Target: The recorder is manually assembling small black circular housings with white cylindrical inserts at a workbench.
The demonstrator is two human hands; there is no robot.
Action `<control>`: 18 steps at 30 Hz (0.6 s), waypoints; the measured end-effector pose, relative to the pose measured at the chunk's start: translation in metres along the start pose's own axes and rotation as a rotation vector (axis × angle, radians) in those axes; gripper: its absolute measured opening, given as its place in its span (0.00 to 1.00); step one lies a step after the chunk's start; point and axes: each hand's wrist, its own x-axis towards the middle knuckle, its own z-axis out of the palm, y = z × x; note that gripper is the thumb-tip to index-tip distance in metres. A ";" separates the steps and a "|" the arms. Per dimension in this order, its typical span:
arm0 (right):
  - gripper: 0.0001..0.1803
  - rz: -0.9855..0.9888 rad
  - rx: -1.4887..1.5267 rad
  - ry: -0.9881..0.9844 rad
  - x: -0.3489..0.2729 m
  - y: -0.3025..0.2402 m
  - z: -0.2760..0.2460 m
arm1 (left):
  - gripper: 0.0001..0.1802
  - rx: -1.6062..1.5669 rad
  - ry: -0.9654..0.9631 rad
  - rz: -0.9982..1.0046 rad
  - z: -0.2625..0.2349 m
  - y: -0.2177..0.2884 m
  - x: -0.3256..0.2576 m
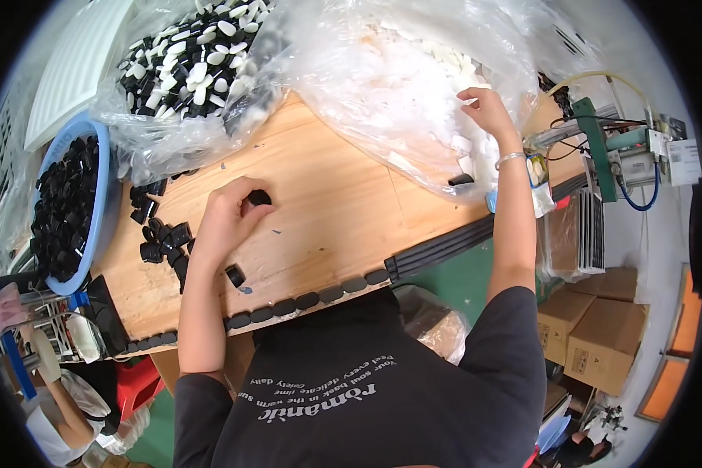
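Note:
My left hand (228,212) is closed on a small black cap (260,197), gripped between thumb and fingers just above the wooden table. Another black cap (235,274) lies on its side near my left forearm. Behind that hand several loose black caps (164,242) are scattered in a heap. My right hand (489,115) reaches out over a clear plastic bag of white pieces (413,86). Its fingers are curved with the tips a little apart, and I see nothing between them. A black piece (461,179) rests by the bag's near edge.
A blue basket (101,168) full of black parts stands at the left. Beyond it lies a bag of black and white pieces (191,66). Black ovals line the table's (343,210) front edge. A green-armed device (597,148) stands right; a co-worker's gloved hand (45,359) shows lower left.

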 end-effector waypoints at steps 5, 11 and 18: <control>0.14 0.008 -0.184 -0.030 0.005 0.019 0.030 | 0.19 -0.251 0.167 0.141 0.011 -0.014 0.002; 0.07 -0.123 -0.206 0.363 0.005 -0.060 0.025 | 0.19 -0.633 0.213 0.116 0.017 -0.008 0.005; 0.05 -0.124 1.218 -0.140 -0.059 -0.272 0.097 | 0.19 -0.693 0.162 0.113 0.011 -0.008 -0.001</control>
